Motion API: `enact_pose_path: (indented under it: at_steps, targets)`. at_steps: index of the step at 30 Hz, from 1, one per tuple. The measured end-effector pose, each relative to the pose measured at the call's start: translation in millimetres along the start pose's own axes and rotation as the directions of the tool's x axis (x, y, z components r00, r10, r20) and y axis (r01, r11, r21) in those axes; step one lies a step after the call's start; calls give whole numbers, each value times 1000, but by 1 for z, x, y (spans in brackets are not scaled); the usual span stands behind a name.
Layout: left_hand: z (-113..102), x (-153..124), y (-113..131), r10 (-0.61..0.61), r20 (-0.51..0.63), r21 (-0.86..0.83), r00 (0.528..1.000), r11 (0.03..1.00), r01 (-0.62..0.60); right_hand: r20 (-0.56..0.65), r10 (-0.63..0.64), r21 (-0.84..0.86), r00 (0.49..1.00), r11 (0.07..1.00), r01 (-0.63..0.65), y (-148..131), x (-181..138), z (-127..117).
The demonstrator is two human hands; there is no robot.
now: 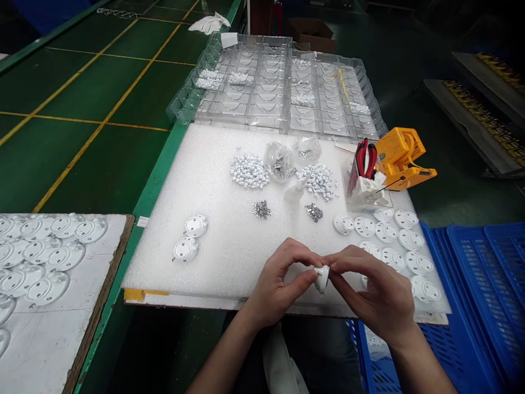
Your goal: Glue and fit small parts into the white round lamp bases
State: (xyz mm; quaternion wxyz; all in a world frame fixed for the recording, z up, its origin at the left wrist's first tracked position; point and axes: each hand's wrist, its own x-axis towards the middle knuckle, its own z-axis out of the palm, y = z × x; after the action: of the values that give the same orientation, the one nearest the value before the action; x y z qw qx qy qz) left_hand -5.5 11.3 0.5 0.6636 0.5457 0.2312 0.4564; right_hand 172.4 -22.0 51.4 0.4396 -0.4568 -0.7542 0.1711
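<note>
My left hand [279, 282] and my right hand [375, 287] meet above the front of a white foam sheet [184, 257]. Their fingertips pinch a small white plastic part [322, 278] from both sides, and the fingers hide much of it. Round white plastic covers [410, 238] with holes lie in rows to the right of my right hand. Two more covers [196, 225] lie to the left. Loose heaps of small silvery-white pieces [249, 171] and small metal parts [262, 209] sit further up the foam.
A clear plastic compartment tray [262, 82] lies behind the foam. Red-handled pliers [366, 158] stand in a clear holder, beside an orange tool [402, 158]. A blue plastic crate [479, 284] stands at the right. A board [53, 306] stacked with covers lies at the left.
</note>
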Motion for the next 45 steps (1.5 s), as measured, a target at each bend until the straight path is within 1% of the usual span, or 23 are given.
enact_pose_path:
  at_steps: [7,18,24,28,34,38,45]
  targets:
    - [-1,-2,-1,17,35,8,999,1000,-17,-15,14,39,1000,999,-14,0,-1,0]
    - [-1,0,1,48,63,7,997,999,-49,-58,74,70,996,995,-70,2,-6,4]
    - [-2,0,2,29,70,-12,997,1000,-28,-74,117,100,990,989,-109,1,-9,6]
    - [-2,-1,1,38,73,-20,997,999,-36,-76,138,111,988,985,-129,0,-9,5]
    - [-1,-1,0,38,44,9,998,999,-39,-53,29,44,998,999,-26,1,-4,5]
    - [-1,-1,-1,38,36,-2,999,999,-38,-26,-27,-1,999,1000,27,2,-2,5]
    - [-1,0,0,6,30,2,1000,1000,-6,-27,-76,-50,997,996,75,2,0,3]
